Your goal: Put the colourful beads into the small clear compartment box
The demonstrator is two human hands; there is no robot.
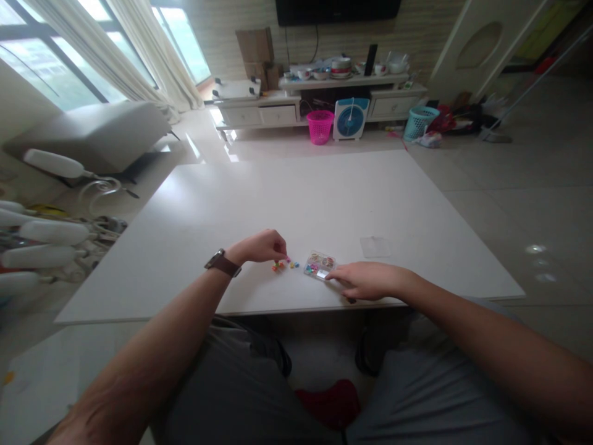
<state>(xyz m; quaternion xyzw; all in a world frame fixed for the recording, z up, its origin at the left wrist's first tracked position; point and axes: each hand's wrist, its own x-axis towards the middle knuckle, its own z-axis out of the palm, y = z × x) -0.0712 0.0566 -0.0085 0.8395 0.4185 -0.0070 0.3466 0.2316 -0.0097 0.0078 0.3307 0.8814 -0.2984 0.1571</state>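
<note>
A small clear plastic box [307, 272] lies on the white table in front of me, with compartments holding several colourful small pieces and gold-toned bits. My right hand [368, 280] rests at the box's right side, its index finger stretched onto the near right corner and the other fingers loosely bent below. To the left, my left hand [269, 246] is bent down with its fingertips pinched together at a small pink piece [288, 259]. Beneath and beside those fingertips lie orange pieces [277, 267] and yellow and blue pieces [294, 265]. Their exact kind is too small to make out.
A clear flat lid [375, 246] lies on the white table [296, 198] beyond my right hand. The table's near edge runs just before my lap. Across the floor stand a pink basket [320, 128], a blue box fan [351, 119] and a low cabinet [278, 115]. White lamp arms [53, 232] stand at left.
</note>
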